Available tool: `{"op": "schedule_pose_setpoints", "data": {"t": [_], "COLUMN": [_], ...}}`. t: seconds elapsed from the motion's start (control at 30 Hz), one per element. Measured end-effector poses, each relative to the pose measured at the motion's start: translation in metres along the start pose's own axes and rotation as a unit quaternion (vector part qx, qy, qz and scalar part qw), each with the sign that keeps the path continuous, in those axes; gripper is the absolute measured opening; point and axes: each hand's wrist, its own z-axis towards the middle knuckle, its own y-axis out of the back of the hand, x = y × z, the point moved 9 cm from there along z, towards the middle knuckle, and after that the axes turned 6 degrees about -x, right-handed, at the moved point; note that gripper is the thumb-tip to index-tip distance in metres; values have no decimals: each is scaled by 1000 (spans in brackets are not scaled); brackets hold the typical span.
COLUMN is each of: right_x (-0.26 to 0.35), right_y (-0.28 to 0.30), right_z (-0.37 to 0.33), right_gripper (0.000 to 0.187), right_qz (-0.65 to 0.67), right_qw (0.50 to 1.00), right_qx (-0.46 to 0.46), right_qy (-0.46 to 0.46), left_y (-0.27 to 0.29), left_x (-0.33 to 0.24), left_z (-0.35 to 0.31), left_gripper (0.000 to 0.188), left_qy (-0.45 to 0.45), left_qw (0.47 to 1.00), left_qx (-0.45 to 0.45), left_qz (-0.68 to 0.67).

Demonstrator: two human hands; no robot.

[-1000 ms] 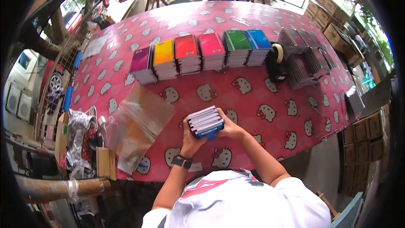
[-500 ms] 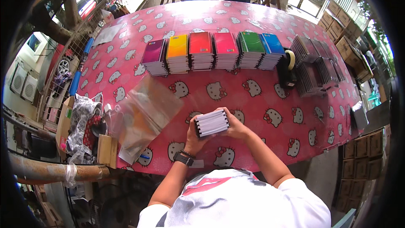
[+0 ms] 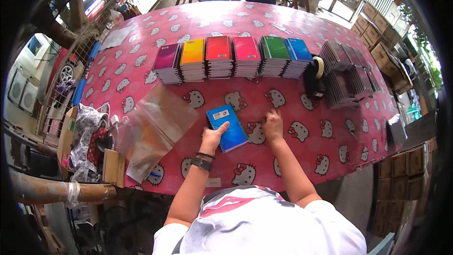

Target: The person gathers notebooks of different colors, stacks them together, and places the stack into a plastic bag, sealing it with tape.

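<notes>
My left hand (image 3: 213,138) grips a small stack of spiral notebooks with a blue notebook (image 3: 232,134) on top, thumb pressed across its cover. A white label sits near the upper end of that cover. To the right of the stack, my right hand (image 3: 273,126) is apart from it, low over the tablecloth, fingers curled in and nothing visible in them. Farther off stands a row of notebook piles: purple (image 3: 166,59), yellow (image 3: 193,56), red (image 3: 218,54), pink (image 3: 246,54), green (image 3: 275,54) and blue (image 3: 298,54).
Clear plastic bags (image 3: 163,123) lie left of my hands. A black tape dispenser (image 3: 313,82) stands right of the row, beside wrapped notebook bundles (image 3: 342,82). A patterned cloth bag (image 3: 90,137) and a wooden block (image 3: 113,167) are at the left edge. Cardboard boxes (image 3: 401,174) are stacked right.
The notebook stack has turned from page edges showing to its blue cover facing up. My right hand has let go and moved right; my left hand keeps hold.
</notes>
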Motion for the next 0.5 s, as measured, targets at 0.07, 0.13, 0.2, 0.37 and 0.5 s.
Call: {"op": "schedule_pose_setpoints", "data": {"t": [0.07, 0.13, 0.2, 0.37, 0.5], "right_x": [4, 8, 11, 5, 3], "right_y": [1, -1, -14, 11, 4], "right_z": [-3, -4, -5, -7, -21], "right_gripper": [14, 12, 14, 17, 26], "right_qz": [-2, -16, -37, 192, 321], "right_qw": [1000, 1000, 997, 974, 901], "right_qx": [-12, 6, 55, 71, 199], "right_qy": [-6, 5, 32, -97, -213], "left_y": [7, 13, 19, 22, 16], "left_x": [3, 8, 10, -19, -4], "left_z": [-1, 2, 0, -26, -27], "left_gripper": [89, 101, 101, 102, 104], "left_qy": [-6, -11, -5, -25, -25], "left_qw": [997, 997, 995, 981, 988], "left_qx": [-61, -53, -56, -69, -58], "left_qz": [38, 59, 85, 177, 143]}}
